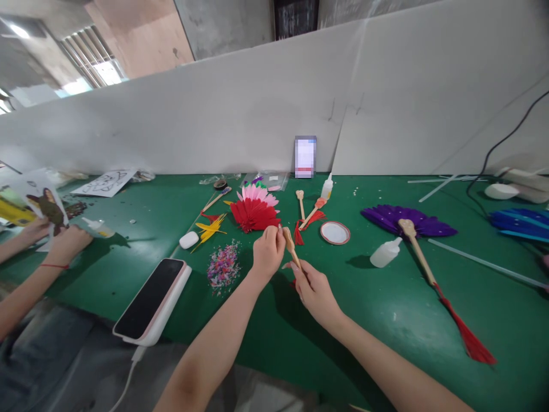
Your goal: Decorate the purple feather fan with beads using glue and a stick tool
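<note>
My right hand (315, 286) is wrapped round a light wooden fan handle (290, 243), which slants with its wide end up. Beside that wide end, my left hand (268, 250) is closed with its fingers pinched together; what they hold is too small to tell. Just beyond my left hand lies a fan of red feathers (253, 214) with pink feathers (263, 195) behind it. Two more wooden handles with red tassels (299, 234) rest past my hands. A heap of colourful small bits (223, 266) is left of my left hand.
A purple feather fan (429, 222), a white glue bottle (385, 253) and a round lid (335, 233) are to the right. On the left lie yellow feathers (211, 229) and a phone (151, 300) with a cable. Another person's hands (68, 246) work at far left.
</note>
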`<action>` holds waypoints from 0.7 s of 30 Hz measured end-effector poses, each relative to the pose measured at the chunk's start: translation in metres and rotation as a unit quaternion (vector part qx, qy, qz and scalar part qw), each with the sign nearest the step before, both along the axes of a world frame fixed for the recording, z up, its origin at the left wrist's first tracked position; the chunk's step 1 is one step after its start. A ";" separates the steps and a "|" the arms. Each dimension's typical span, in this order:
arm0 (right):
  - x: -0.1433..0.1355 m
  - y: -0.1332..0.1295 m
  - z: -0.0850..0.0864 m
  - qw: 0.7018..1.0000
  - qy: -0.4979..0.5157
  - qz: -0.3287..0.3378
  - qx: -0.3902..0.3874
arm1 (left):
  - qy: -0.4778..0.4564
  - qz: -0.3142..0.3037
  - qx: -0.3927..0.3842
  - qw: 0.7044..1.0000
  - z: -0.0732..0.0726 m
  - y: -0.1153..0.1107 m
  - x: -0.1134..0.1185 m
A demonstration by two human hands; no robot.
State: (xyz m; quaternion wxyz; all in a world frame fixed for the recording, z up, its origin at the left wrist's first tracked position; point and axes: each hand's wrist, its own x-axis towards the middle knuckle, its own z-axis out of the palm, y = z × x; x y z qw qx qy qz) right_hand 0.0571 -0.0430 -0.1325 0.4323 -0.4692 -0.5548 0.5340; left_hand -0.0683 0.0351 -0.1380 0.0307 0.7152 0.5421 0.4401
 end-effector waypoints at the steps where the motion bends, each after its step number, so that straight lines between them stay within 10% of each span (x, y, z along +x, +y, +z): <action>1: -0.001 -0.001 -0.001 1.000 0.001 -0.003 0.002 | -0.006 -0.004 0.000 1.000 0.001 0.000 -0.001; 11: 0.013 0.019 0.001 0.982 0.118 -0.147 -0.006 | -0.016 -0.097 -0.001 0.995 -0.003 -0.016 0.016; 21: 0.012 0.015 0.008 0.993 0.112 -0.040 -0.023 | -0.013 0.009 -0.093 0.996 0.031 0.000 -0.036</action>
